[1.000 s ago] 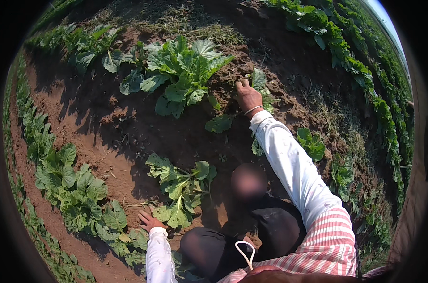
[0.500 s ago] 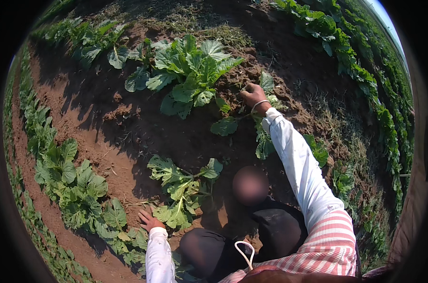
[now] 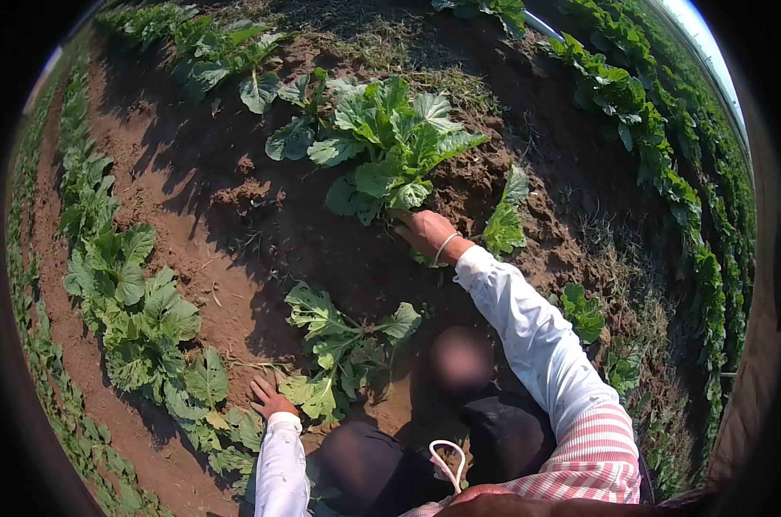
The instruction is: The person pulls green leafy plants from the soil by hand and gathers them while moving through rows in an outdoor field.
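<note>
My right hand [image 3: 426, 234] is low at the near side of a large leafy green plant [image 3: 390, 142]. Its fingers are curled together by the plant's lower leaves; whatever they grip is hidden. A small leafy plant [image 3: 504, 226] stands just right of that wrist, which wears a pale band. My left hand [image 3: 271, 398] rests on the brown soil with fingers apart, holding nothing. Beside it, to the right, spreads a plant with holed, yellowish-green leaves [image 3: 328, 345].
A row of leafy plants [image 3: 153, 319] runs along the left, and more rows [image 3: 666, 164] line the right. Dry grass [image 3: 619, 250] covers part of the ridge. My dark-clothed knees [image 3: 502, 431] are close below, with a white cord loop [image 3: 448, 465] between them.
My right hand has moved left and nearer, from beside the small plant to the base of the large one. My left hand stays on the soil. The whole view has shifted slightly.
</note>
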Demonstrator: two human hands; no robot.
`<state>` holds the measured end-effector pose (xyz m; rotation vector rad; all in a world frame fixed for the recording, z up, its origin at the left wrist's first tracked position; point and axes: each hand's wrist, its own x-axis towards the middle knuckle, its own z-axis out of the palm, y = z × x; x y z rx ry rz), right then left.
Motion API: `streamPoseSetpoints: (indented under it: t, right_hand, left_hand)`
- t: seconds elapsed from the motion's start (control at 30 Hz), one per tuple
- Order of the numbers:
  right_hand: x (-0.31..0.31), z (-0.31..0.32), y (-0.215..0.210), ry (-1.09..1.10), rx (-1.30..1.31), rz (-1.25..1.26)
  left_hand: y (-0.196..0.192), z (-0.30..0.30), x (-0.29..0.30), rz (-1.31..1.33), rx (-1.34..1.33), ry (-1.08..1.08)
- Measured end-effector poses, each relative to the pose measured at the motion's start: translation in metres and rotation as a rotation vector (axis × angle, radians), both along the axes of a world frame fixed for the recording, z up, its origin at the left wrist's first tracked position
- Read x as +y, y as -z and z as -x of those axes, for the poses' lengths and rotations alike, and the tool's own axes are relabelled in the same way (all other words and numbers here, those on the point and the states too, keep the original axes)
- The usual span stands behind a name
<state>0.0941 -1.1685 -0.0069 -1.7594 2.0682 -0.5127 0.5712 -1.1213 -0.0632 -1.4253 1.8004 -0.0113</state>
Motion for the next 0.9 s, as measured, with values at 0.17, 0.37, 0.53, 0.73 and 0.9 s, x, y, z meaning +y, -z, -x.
streamPoseSetpoints:
  t: [0.17,0.37,0.53,0.73,0.9]
  right_hand:
    - [-0.038,-0.005,0.015,0.320,0.138,-0.029]
    - [-0.017,0.041,0.020,0.620,-0.084,0.039]
    - [-0.024,0.023,0.009,0.621,-0.421,0.115]
    - [-0.077,-0.004,0.007,0.613,0.077,0.046]
    - [-0.101,0.013,0.022,0.618,0.140,0.062]
  left_hand:
    - [0.002,-0.002,-0.001,-0.032,0.001,-0.007]
    - [0.001,-0.001,0.001,-0.029,-0.002,-0.007]
    - [0.007,-0.004,0.002,-0.003,0.026,-0.020]
    - [0.015,-0.009,0.006,0.119,0.052,0.025]
    - [0.012,-0.008,0.006,0.054,0.056,-0.014]
